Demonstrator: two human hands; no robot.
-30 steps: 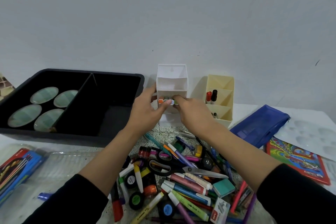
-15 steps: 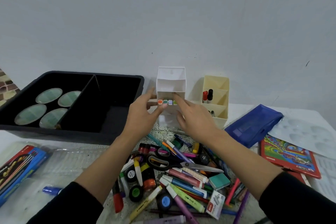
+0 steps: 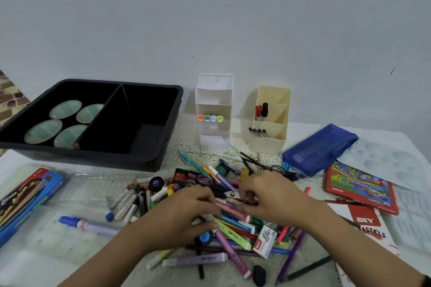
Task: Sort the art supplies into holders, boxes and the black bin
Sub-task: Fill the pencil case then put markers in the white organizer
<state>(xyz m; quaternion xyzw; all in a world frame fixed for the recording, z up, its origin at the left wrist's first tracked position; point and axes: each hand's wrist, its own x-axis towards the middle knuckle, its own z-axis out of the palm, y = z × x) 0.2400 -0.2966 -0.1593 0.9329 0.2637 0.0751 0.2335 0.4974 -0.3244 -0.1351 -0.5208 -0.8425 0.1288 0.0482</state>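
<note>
A heap of markers, pens and paint pots (image 3: 224, 223) lies on the table in front of me. My left hand (image 3: 184, 214) is down in the heap, thumb and fingers curled around a pink marker (image 3: 233, 211). Over the same marker's right part my right hand (image 3: 275, 198) has its fingers curled down; its grip is hidden. The white tiered holder (image 3: 214, 100) stands behind with a row of coloured marker caps (image 3: 210, 118) in it. A cream holder (image 3: 272, 137) holds a red and a black marker (image 3: 261, 112). At the back left sits the black bin (image 3: 161, 133).
Round green dishes (image 3: 65, 121) lie in the bin's left half. A blue pouch (image 3: 319, 149), a red pastel box (image 3: 359, 189) and a white palette (image 3: 382, 161) are on the right. A blue pencil box (image 3: 25, 198) and a loose blue marker (image 3: 86, 225) lie left. Scissors (image 3: 224, 191) are in the heap.
Both hands left the white holder, where the coloured markers now stand, and came down toward me into the heap. My head view tilted slightly and drew closer.
</note>
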